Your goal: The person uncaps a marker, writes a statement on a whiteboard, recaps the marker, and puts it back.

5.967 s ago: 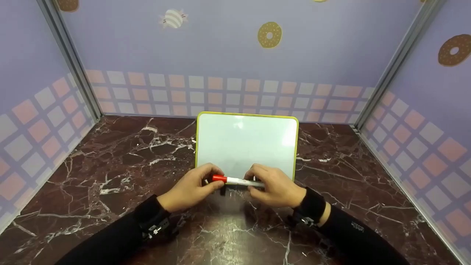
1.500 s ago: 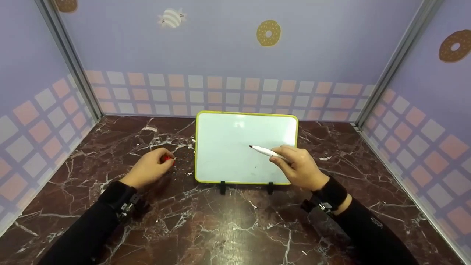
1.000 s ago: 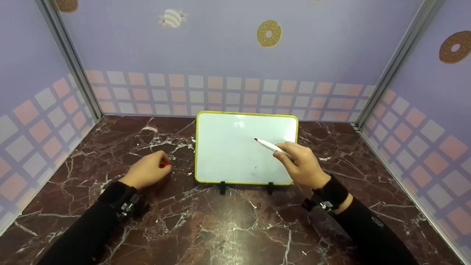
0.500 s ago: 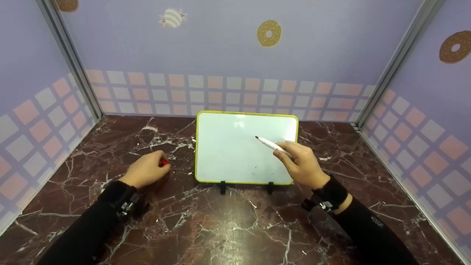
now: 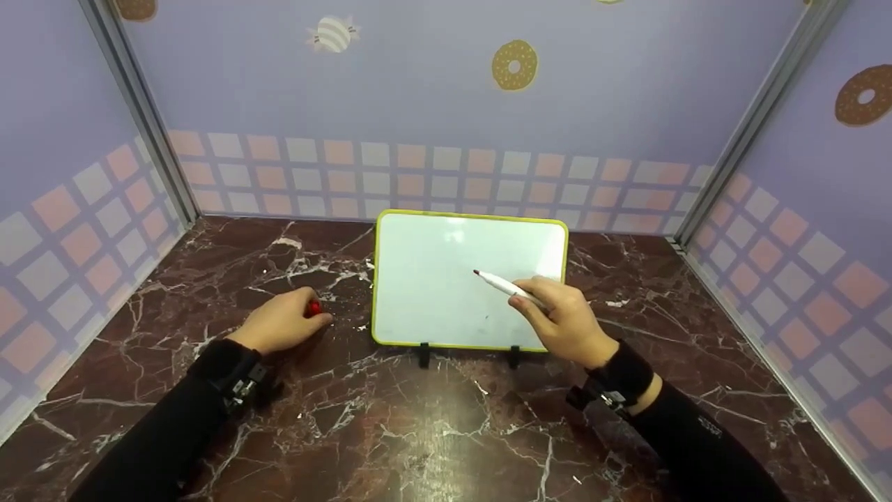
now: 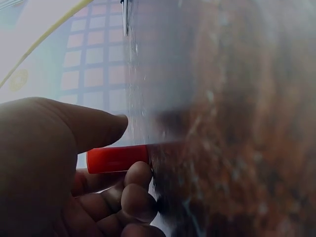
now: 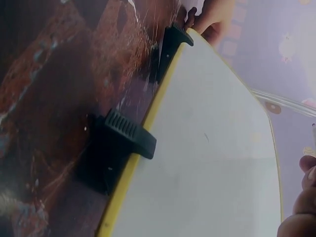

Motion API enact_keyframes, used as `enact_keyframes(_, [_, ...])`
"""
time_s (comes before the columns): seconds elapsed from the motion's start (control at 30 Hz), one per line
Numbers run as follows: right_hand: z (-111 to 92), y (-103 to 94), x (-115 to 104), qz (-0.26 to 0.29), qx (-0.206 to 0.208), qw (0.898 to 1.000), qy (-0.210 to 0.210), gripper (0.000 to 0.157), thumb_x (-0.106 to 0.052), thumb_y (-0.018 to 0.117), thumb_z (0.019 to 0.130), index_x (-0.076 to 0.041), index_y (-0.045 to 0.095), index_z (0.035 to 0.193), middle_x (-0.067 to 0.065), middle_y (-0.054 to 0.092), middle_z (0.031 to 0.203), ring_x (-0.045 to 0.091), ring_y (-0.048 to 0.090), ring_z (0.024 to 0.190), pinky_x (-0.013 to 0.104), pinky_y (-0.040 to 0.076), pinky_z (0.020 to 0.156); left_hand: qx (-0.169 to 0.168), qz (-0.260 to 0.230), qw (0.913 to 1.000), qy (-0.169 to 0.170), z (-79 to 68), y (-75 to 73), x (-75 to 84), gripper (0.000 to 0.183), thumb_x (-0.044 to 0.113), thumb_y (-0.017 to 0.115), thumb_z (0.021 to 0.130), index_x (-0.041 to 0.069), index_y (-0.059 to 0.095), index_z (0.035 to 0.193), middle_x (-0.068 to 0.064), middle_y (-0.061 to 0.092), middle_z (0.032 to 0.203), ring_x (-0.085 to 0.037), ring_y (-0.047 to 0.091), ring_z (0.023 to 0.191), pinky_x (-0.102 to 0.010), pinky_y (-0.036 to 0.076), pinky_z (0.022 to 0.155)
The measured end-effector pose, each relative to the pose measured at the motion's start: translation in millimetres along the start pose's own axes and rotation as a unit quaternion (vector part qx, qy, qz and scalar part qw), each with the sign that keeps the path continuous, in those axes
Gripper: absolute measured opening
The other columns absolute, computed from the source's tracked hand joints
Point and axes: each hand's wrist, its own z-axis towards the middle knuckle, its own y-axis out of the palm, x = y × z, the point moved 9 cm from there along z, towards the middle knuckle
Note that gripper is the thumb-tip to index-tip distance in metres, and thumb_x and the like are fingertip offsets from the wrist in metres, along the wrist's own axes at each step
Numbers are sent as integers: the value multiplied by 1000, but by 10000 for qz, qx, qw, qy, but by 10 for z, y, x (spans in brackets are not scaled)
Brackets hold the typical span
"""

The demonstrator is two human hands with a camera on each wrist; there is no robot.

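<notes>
The white marker [image 5: 507, 286], uncapped with a dark tip, is pinched in my right hand [image 5: 568, 321]. Its tip points up and left and overlaps the whiteboard [image 5: 439, 279] in the head view; the right wrist view shows the right fingers [image 7: 306, 200] off the board's face. A small dark mark shows low on the board. My left hand [image 5: 279, 322] rests on the table left of the board, fingers loosely bent around the red cap [image 5: 315, 307]. The cap [image 6: 116, 159] stands on end on the table, with a gap between it and the thumb [image 6: 101, 126].
Two black clip feet [image 5: 424, 355] hold up the yellow-framed board on a dark red marbled table [image 5: 390, 425]. Patterned purple walls [image 5: 418, 90] close in the back and both sides. White specks lie near the board's left edge.
The cap has come off the marker and gone left to the table with my left hand, whose thumb has since eased away. Lately the marker tip has shifted slightly down and left.
</notes>
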Motion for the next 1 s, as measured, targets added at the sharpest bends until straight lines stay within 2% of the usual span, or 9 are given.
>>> enact_keyframes(0.13, [9, 22, -65, 5, -68, 9999, -96, 24, 7, 79, 98, -2, 78, 120, 1, 62, 84, 11, 47, 65, 24, 40, 60, -162, 34, 9998, -51, -22, -65, 12, 63, 50, 70, 109, -2, 60, 142, -27, 73, 128, -46, 72, 113, -66, 58, 93])
enact_keyframes(0.23, [15, 29, -87, 6, -89, 9999, -84, 24, 7, 79, 99, -2, 78, 121, 1, 62, 84, 11, 47, 65, 23, 40, 59, -86, 174, 9998, -96, -34, -210, 43, 83, 54, 67, 110, -9, 44, 160, -37, 59, 151, -56, 61, 133, -75, 53, 104])
enact_keyframes(0.3, [22, 35, -100, 22, -86, 9999, -81, 24, 6, 80, 99, -2, 78, 120, 1, 64, 85, 11, 49, 66, 24, 42, 60, 135, 268, 9995, -78, -43, -351, 79, 85, 52, 66, 111, -11, 40, 162, -40, 53, 154, -57, 59, 135, -76, 51, 105])
enact_keyframes(0.43, [31, 65, -125, 13, -115, 9999, -116, 22, 5, 80, 98, -1, 78, 120, 2, 68, 88, 11, 52, 67, 25, 46, 60, 905, 322, 9953, 82, -106, -637, 224, 72, 45, 67, 112, -8, 48, 158, -36, 57, 144, -52, 61, 127, -71, 54, 99])
enact_keyframes(0.53, [36, 91, -141, 28, -141, 9998, -118, 22, 4, 81, 98, -1, 78, 120, 2, 68, 89, 10, 51, 65, 25, 45, 58, 1500, 187, 9878, 377, -186, -783, 417, 63, 41, 69, 112, -5, 55, 152, -29, 60, 132, -45, 61, 117, -65, 55, 92])
enact_keyframes(0.7, [37, 122, -173, 16, -159, 9998, -138, 24, 4, 82, 98, -4, 78, 120, 0, 68, 89, 9, 47, 64, 24, 41, 57, 1983, -111, 9744, 1053, -269, -834, 853, 60, 42, 70, 112, -4, 59, 149, -24, 59, 129, -42, 57, 122, -60, 57, 93])
enact_keyframes(0.77, [35, 148, -191, 40, -205, 9996, -162, 25, 3, 82, 98, -5, 78, 121, 0, 66, 88, 9, 45, 64, 24, 39, 57, 2068, -261, 9681, 1392, -288, -820, 1048, 60, 42, 71, 111, -3, 60, 148, -21, 59, 129, -39, 58, 121, -57, 58, 93])
enact_keyframes(0.87, [36, 191, -223, 133, -249, 9993, -228, 26, 4, 82, 98, -6, 78, 121, -1, 63, 85, 8, 44, 62, 23, 37, 55, 2130, -482, 9565, 1935, -331, -776, 1332, 57, 38, 76, 108, -3, 62, 144, -17, 61, 122, -33, 60, 109, -50, 57, 88])
enact_keyframes(1.0, [37, 236, -259, 252, -270, 9989, -304, 28, 5, 83, 96, -7, 78, 122, -2, 61, 84, 7, 44, 62, 22, 37, 55, 1914, -696, 9481, 2442, -403, -669, 1627, 60, 34, 82, 104, -4, 61, 144, -14, 64, 117, -30, 63, 105, -46, 58, 90])
